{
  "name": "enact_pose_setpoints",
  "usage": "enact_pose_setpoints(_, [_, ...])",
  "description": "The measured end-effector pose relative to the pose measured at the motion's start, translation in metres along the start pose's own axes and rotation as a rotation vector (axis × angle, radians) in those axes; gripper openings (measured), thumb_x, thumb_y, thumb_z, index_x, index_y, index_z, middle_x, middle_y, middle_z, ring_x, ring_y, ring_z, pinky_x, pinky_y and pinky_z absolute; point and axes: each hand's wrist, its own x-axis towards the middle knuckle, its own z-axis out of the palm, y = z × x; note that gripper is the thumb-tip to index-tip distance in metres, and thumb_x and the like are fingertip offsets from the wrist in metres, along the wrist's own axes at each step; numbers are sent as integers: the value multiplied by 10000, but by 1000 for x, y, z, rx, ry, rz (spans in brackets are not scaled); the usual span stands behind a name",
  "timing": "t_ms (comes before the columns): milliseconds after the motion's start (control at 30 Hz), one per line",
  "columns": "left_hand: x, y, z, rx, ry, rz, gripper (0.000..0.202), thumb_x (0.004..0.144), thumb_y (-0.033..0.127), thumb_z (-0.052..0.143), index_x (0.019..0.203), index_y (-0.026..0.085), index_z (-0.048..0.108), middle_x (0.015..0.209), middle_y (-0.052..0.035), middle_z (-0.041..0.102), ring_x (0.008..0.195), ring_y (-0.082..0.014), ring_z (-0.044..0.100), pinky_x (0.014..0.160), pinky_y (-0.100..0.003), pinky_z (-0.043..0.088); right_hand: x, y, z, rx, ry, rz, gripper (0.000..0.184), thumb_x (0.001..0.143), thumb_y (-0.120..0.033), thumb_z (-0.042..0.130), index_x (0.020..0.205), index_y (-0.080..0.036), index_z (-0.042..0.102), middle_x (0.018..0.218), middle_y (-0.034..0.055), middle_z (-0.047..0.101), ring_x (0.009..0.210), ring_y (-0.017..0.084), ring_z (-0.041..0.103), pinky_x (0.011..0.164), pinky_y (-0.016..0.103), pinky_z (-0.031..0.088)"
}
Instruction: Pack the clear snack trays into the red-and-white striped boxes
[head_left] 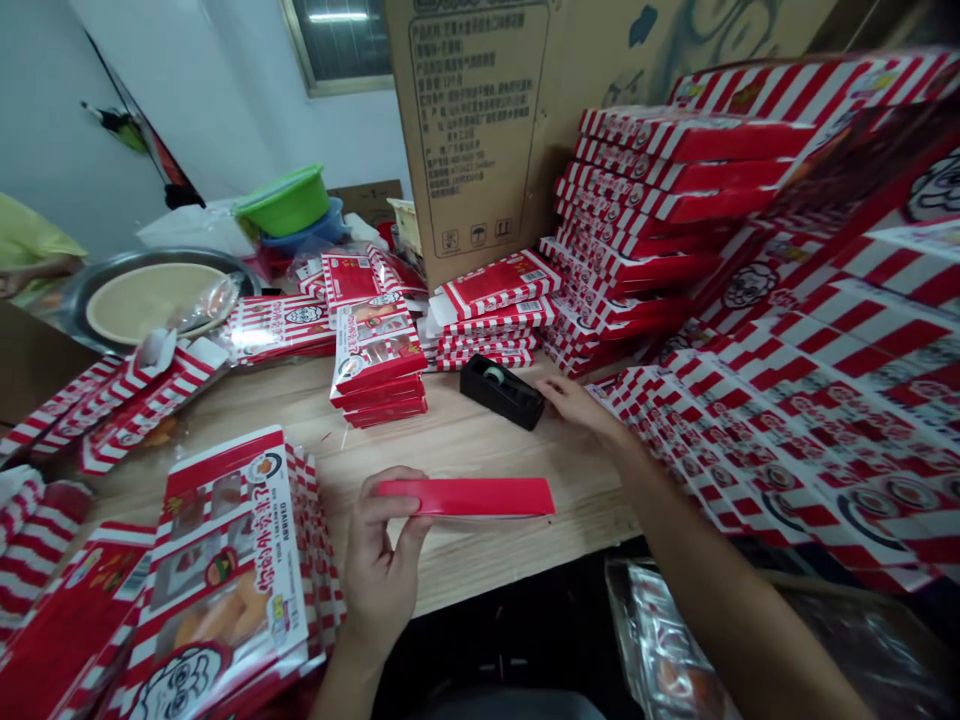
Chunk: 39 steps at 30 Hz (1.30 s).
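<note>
My left hand [386, 560] is closed around one end of a red box [472, 497], thumb and fingers pinching it. The box is held edge-on over the front of the table, so a plain red side faces me. Farther back, a black tape dispenser [501, 390] with a pale roll of tape [494, 374] stands on the wooden tabletop. At the dispenser's right end are the bent, closed fingers of my right hand [568, 400]. Anything pinched between them is too small to make out. Behind the dispenser lies a pile of red-and-white striped boxes [495, 290].
Tall stacks of striped boxes [645, 190] rise at the right. A short stack of window boxes [379, 350] stands mid-table, and a larger stack [225, 570] at front left. A cream basin [150, 300], a green bowl [285, 205] and a big carton [480, 130] are behind.
</note>
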Motion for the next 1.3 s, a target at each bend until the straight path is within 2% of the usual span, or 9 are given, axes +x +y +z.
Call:
enact_pose_setpoints(133, [2, -2, 1, 6, 5, 21, 107, 845, 119, 598, 884, 203, 545, 948, -37, 640, 932, -151, 629, 775, -287, 514, 5, -5, -2, 19, -141, 107, 178, 907, -249, 574, 787, -126, 621, 687, -31, 608, 546, 74, 553, 541, 220, 488])
enact_pose_setpoints(300, [2, -2, 2, 5, -6, 18, 135, 849, 97, 587, 914, 202, 535, 969, -42, 634, 942, -150, 622, 799, -291, 508, -11, 0, -17, 182, -174, 149, 129, 897, -216, 584, 815, -122, 620, 811, 6, 661, 710, 116, 637, 670, 285, 542])
enact_pose_setpoints(533, [-1, 0, 8, 33, 13, 21, 195, 831, 47, 586, 933, 202, 524, 998, -34, 624, 983, -133, 601, 819, -253, 492, -26, 43, 9, 254, 78, 140, 107, 894, -227, 589, 868, -125, 611, 879, 16, 636, 772, 132, 622, 706, 309, 536])
enact_pose_setpoints(667, [-6, 6, 16, 108, 51, 42, 213, 811, 32, 608, 926, 198, 542, 978, -25, 608, 969, -129, 605, 829, -247, 491, -29, 47, 21, 274, 246, 136, 141, 901, -259, 580, 861, -127, 603, 818, 1, 618, 687, 109, 597, 635, 273, 520])
enact_pose_setpoints(833, [-11, 16, 22, 321, 73, 142, 221, 793, 30, 635, 922, 192, 556, 1005, -29, 576, 947, -126, 600, 792, -243, 516, -88, 14, 22, 405, 441, 59, 268, 779, -431, 669, 751, -174, 597, 644, -23, 581, 464, 83, 467, 436, 229, 406])
enact_pose_setpoints(933, [-11, 20, 24, 385, 55, 190, 173, 804, 58, 632, 893, 186, 555, 970, -31, 576, 896, -129, 607, 722, -242, 536, -146, -31, 32, 499, 507, -46, 412, 744, -454, 688, 1076, -222, 609, 699, -25, 633, 500, 84, 507, 463, 221, 419])
enact_pose_setpoints(1033, [-12, 22, 26, 403, 32, 187, 138, 818, 83, 628, 873, 183, 550, 955, -30, 572, 878, -124, 605, 703, -236, 533, -185, -78, 55, 711, 271, -156, 738, 798, -278, 677, 1422, -331, 287, 578, -79, 617, 464, 91, 528, 477, 211, 454])
enact_pose_setpoints(1200, [-9, 28, 21, 482, -46, 170, 112, 843, 113, 598, 904, 195, 551, 935, -20, 546, 860, -120, 588, 714, -225, 518, -187, -106, 87, 783, 159, -98, 821, 802, -214, 649, 1463, -233, 162, 503, -104, 570, 427, 74, 491, 464, 182, 448])
enact_pose_setpoints(1300, [3, 40, 12, 585, -243, 184, 225, 881, 123, 524, 1083, 207, 571, 969, -38, 529, 882, -129, 578, 731, -220, 512, -179, -101, 89, 790, 138, -60, 825, 799, -235, 657, 1460, -211, 164, 478, -113, 550, 411, 67, 472, 439, 164, 417])
